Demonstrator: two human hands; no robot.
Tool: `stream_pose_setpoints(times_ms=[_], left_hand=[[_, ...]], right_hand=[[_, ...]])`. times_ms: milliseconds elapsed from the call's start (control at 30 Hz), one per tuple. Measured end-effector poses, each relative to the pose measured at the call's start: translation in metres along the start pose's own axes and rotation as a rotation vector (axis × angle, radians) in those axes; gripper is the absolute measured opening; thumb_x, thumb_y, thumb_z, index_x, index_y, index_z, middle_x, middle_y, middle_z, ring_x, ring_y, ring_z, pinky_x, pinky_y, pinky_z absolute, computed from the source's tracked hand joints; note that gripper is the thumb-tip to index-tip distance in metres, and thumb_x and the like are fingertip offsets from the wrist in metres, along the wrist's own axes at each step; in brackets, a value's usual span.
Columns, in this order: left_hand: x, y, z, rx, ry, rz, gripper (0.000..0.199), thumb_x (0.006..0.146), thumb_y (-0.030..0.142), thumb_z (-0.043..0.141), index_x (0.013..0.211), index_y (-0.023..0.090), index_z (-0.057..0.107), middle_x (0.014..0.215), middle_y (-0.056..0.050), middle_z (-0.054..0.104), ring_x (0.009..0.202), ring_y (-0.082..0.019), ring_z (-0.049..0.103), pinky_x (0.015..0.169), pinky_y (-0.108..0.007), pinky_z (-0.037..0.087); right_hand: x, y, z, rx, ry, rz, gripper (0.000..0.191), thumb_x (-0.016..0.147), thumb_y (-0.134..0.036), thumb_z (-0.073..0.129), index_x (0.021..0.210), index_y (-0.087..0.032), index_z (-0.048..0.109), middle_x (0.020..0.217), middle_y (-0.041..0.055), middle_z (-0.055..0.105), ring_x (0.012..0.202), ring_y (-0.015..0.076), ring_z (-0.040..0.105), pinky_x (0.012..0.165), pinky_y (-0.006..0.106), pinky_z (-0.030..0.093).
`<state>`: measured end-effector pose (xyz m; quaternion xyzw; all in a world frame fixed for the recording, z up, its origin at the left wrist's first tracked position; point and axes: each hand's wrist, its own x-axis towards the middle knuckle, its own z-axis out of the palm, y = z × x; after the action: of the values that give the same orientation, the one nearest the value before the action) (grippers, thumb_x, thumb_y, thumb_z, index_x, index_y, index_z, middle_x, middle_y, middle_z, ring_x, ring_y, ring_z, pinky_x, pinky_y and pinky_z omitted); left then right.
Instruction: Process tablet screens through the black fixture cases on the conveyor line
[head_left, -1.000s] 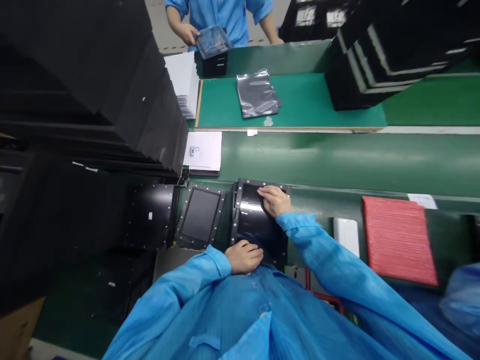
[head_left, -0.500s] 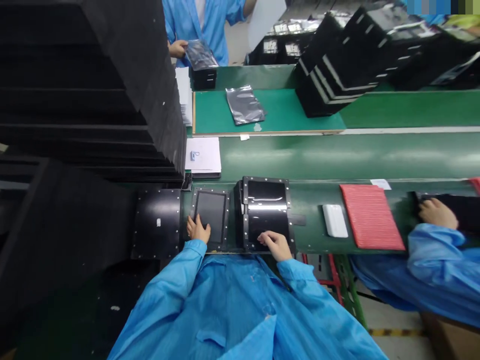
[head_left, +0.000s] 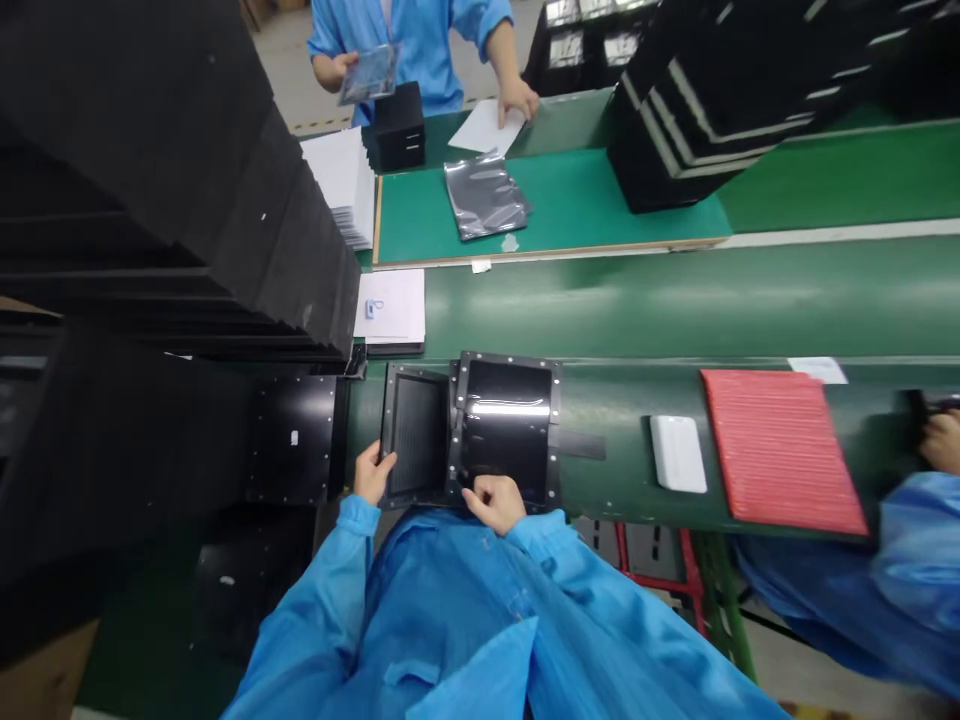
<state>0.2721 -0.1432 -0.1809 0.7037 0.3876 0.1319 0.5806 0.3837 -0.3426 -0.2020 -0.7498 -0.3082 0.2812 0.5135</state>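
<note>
Both hands are apart from each other, and they lie at the near edge of two black riveted frames. The left hand (head_left: 373, 475) touches the lower left corner of the frame with a dark matte window (head_left: 412, 435), and the right hand (head_left: 493, 503) rests on the lower edge of the frame with a glossy black sheet (head_left: 506, 430). It is not possible to see if the fingers really clamp on them. These two frames lie side by side, very close, on a long green workbench (head_left: 675, 300).

To the left rises a tall stack of black panels (head_left: 150, 150), and across the bench stands a second black stack (head_left: 697, 110). Just left of the two frames lies a single black riveted panel (head_left: 292, 440). On the right side of the bench are a red ribbed pad (head_left: 780, 450) and, beside it, a small white box (head_left: 679, 455).

Farther away, a co-worker in a blue coat (head_left: 412, 50) holds a clear bag (head_left: 367, 75) above a green board (head_left: 600, 205), where a silver bag (head_left: 484, 197) lies. Sheets of white paper (head_left: 390, 305) lie just above the frames. At the right edge, another person's hand (head_left: 941, 440) shows beside a blue sleeve (head_left: 900, 570).
</note>
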Motion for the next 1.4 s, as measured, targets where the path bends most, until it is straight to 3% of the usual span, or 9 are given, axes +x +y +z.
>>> stream_pose_setpoints(times_ms=[133,233,333,500,667,800,967,1133,1400], left_hand=[[-0.06,0.048,0.05,0.382,-0.179,0.38,0.04,0.081,0.039,0.058,0.116,0.021,0.064,0.116,-0.009,0.067,0.11,-0.025,0.061,0.097,-0.043,0.048],[-0.092,0.068,0.098,0.779,-0.435,0.629,0.045,0.083,0.041,0.059,0.124,0.022,0.059,0.132,-0.011,0.057,0.127,-0.028,0.048,0.107,-0.052,0.037],[-0.099,0.073,0.132,0.99,-0.479,0.626,0.052,0.085,0.042,0.056,0.131,0.019,0.051,0.143,-0.014,0.044,0.137,-0.03,0.033,0.11,-0.055,0.03],[-0.093,0.073,0.154,1.048,-0.479,0.541,0.053,0.085,0.039,0.054,0.134,0.02,0.047,0.147,-0.013,0.039,0.139,-0.028,0.029,0.111,-0.053,0.029],[-0.095,0.074,0.154,1.093,-0.499,0.487,0.054,0.084,0.036,0.057,0.134,0.021,0.046,0.147,-0.012,0.039,0.138,-0.028,0.031,0.111,-0.051,0.03],[-0.095,0.064,0.131,1.158,-0.279,0.228,0.071,0.079,0.035,0.062,0.142,0.016,0.034,0.15,-0.016,0.031,0.139,-0.031,0.03,0.111,-0.049,0.029],[-0.083,0.048,0.107,1.181,-0.165,-0.233,0.095,0.075,0.034,0.066,0.148,0.004,0.012,0.123,-0.021,0.06,0.115,-0.03,0.058,0.099,-0.041,0.043],[-0.079,0.039,0.109,1.195,-0.215,-0.246,0.06,0.08,0.028,0.059,0.135,0.011,0.041,0.108,-0.015,0.068,0.105,-0.027,0.063,0.092,-0.035,0.046],[-0.077,0.025,0.103,1.125,-0.256,-0.213,0.023,0.082,0.028,0.05,0.096,0.018,0.065,0.096,-0.013,0.07,0.093,-0.027,0.067,0.081,-0.036,0.051]], right_hand=[[0.004,-0.004,-0.021,0.513,-0.083,0.077,0.052,0.071,-0.066,0.058,0.094,-0.021,0.068,0.09,0.0083,0.07,0.086,0.0242,0.064,0.074,0.035,0.05],[0.003,0.002,-0.043,0.639,0.082,0.217,0.055,0.069,-0.07,0.06,0.088,-0.018,0.069,0.089,0.0091,0.071,0.088,0.0272,0.064,0.084,0.042,0.049],[0.0,0.015,-0.062,0.662,0.157,0.264,0.052,0.067,-0.067,0.064,0.083,-0.017,0.07,0.084,0.008,0.071,0.084,0.027,0.064,0.082,0.042,0.05],[0.007,0.031,-0.073,0.676,0.301,0.289,0.051,0.065,-0.065,0.066,0.082,-0.017,0.069,0.087,0.0081,0.072,0.084,0.0263,0.065,0.082,0.042,0.051],[-0.003,0.037,-0.09,0.736,0.305,0.281,0.045,0.066,-0.057,0.069,0.087,-0.018,0.068,0.093,0.0086,0.072,0.087,0.0267,0.066,0.082,0.043,0.052],[-0.006,0.053,-0.129,0.655,0.557,0.224,0.036,0.073,-0.05,0.065,0.093,-0.019,0.067,0.098,0.0087,0.07,0.093,0.0248,0.065,0.084,0.044,0.051],[0.082,0.063,-0.16,0.423,0.556,0.048,0.042,0.07,-0.051,0.062,0.097,-0.019,0.065,0.112,0.0108,0.066,0.109,0.0247,0.058,0.099,0.045,0.043],[0.155,0.054,-0.148,0.407,0.396,0.08,0.029,0.074,-0.049,0.052,0.065,-0.024,0.065,0.083,0.0092,0.071,0.086,0.0225,0.064,0.087,0.04,0.049],[0.154,0.051,-0.131,0.326,0.551,0.169,0.027,0.072,-0.041,0.046,0.064,-0.02,0.06,0.069,0.0093,0.065,0.068,0.0216,0.058,0.074,0.039,0.047]])
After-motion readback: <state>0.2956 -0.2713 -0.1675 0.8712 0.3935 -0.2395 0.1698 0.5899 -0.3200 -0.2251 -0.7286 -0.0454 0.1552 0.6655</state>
